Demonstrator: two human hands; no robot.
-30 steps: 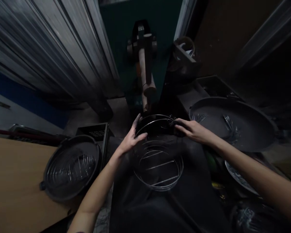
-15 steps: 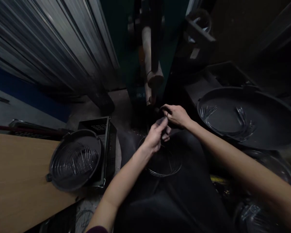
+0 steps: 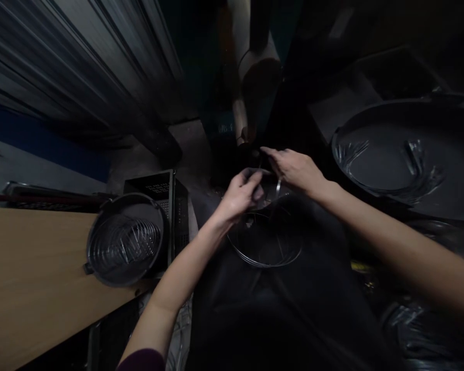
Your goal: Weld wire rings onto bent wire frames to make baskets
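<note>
My left hand point(image 3: 244, 195) is closed, thumb pressed against curled fingers in front of the machine; what it pinches is too dark to make out. Close by on its right, my right hand point(image 3: 295, 167) has its index finger reaching toward the machine head and its other fingers curled. A short shiny metal strip point(image 3: 278, 189) shows beneath the right hand's fingers; how it is held is unclear. Thin wire rings point(image 3: 265, 265) lie over my dark-clothed lap under both hands, their upper part hidden in shadow. Before my fingertips stands a pale cylindrical machine arm point(image 3: 239, 117).
At left, a round black pan point(image 3: 95, 234) of wire rings stands by a black crate point(image 3: 171, 216) and a wooden board point(image 3: 38, 268). A large dark basin point(image 3: 382, 149) with bundled wire pieces is at right. Corrugated metal sheeting point(image 3: 85, 62) rises at upper left.
The view has tilted down and closer. My hands have moved a little apart, and the right index finger now stretches forward. The shiny strip has come into sight under the right hand.
</note>
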